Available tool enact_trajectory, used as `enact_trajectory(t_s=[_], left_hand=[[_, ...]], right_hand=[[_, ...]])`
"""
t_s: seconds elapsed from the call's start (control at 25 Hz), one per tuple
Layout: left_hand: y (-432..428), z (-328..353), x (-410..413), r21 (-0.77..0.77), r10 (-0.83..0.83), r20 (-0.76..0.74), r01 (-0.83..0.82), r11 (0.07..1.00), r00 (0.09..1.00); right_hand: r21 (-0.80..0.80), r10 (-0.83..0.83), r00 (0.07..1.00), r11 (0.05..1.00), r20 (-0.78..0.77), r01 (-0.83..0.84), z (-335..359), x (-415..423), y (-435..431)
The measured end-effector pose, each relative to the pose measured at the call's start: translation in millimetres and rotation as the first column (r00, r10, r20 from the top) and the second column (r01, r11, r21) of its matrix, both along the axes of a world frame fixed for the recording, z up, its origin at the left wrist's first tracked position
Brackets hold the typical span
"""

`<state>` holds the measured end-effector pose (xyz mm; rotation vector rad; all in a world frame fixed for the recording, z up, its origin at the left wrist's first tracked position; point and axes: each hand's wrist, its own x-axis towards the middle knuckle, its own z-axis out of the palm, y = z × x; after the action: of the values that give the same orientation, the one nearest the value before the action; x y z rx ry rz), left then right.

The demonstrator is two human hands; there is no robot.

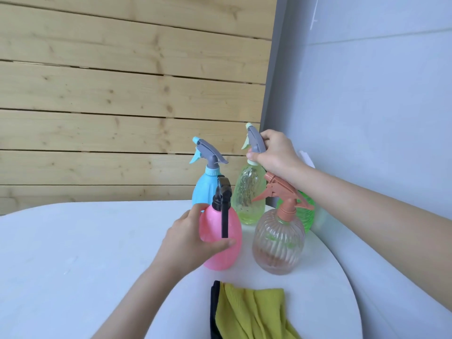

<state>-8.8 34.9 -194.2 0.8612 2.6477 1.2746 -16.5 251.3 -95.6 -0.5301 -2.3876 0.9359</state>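
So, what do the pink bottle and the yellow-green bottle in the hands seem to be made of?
The pink bottle: probably plastic, opaque, with a dull, slightly grainy finish and soft highlights. The yellow-green bottle: see-through tinted plastic, perhaps glass; its dimpled wall glints and lets light through.

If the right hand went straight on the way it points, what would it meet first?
Likely the blue bottle's spray head, left of the yellow-green bottle that the right hand grips; depth is unclear.

Pink bottle (233, 228), egg-shaped, black spray head, leans slightly at the front, gripped round its body. Yellow-green bottle (249, 194), see-through, grey spray head, stands upright behind it, gripped at the head.
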Motion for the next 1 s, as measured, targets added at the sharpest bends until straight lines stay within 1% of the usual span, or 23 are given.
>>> enact_trajectory(t_s=[0.16,0.28,0.32,0.36,0.44,0.48,0.52,0.56,0.6,0.68,0.72,0.76,0.88,1.0], left_hand=[[-0.2,-0.3,0.1,0.014,-0.005,0.012,0.005,1.0,1.0],[1.0,0.2,0.3,0.0,-0.001,0.017,0.001,1.0,1.0],[0.7,0.7,1.0,0.0,0.002,0.021,-0.002,1.0,1.0],[0.8,0.6,1.4,0.001,0.002,0.024,-0.002,1.0,1.0],[0.9,-0.1,2.3,0.004,0.007,0.029,-0.007,1.0,1.0],[1.0,-0.8,2.3,0.004,0.011,0.032,-0.012,1.0,0.999],[0.8,-1.0,2.2,0.002,0.016,0.034,-0.016,1.0,0.999],[0.5,-1.3,2.9,0.0,0.019,0.041,-0.019,1.0,0.999],[0.4,-1.8,3.6,0.002,0.023,0.049,-0.023,1.0,0.999],[0.3,-3.7,3.8,0.012,0.03,0.049,-0.031,0.999,0.998],[0.7,-4.9,3.9,0.018,0.031,0.043,-0.032,0.999,0.999],[0.9,-6.4,3.6,0.025,0.032,0.037,-0.033,0.999,0.999],[1.4,-11.6,2.7,0.043,0.033,0.031,-0.035,0.998,0.999],[2.1,-15.0,3.0,0.071,0.02,0.066,-0.025,0.997,0.998]], right_hand=[[-0.012,-0.016,0.996,1.0,0.083,0.017,-1.9,-2.6,6.1],[-0.036,0.014,0.979,0.999,0.204,-0.007,11.5,-5.4,8.5],[-0.021,0.009,0.98,1.0,0.197,-0.005,22.5,-6.0,6.7],[0.02,-0.003,0.988,1.0,0.155,0.0,35.8,-5.9,2.4],[0.14,-0.001,1.0,0.99,0.029,-0.003,64.7,-3.0,-15.4],[0.198,0.032,0.999,0.98,-0.006,-0.03,75.2,-2.6,-26.1],[0.239,0.084,0.996,0.967,0.014,-0.085,80.6,-4.8,-36.4],[0.26,0.143,0.986,0.952,0.089,-0.161,81.7,-6.5,-47.8],[0.268,0.182,0.962,0.935,0.203,-0.233,77.6,-10.0,-57.9],[0.283,0.178,0.886,0.905,0.428,-0.319,59.9,-20.6,-72.2],[0.287,0.159,0.862,0.9,0.482,-0.326,49.7,-26.1,-75.2],[0.287,0.15,0.861,0.903,0.486,-0.319,39.9,-31.9,-76.2],[0.288,0.127,0.919,0.926,0.374,-0.245,20.8,-43.7,-71.8],[0.303,0.121,0.946,0.928,0.302,-0.215,15.5,-43.7,-68.4]])
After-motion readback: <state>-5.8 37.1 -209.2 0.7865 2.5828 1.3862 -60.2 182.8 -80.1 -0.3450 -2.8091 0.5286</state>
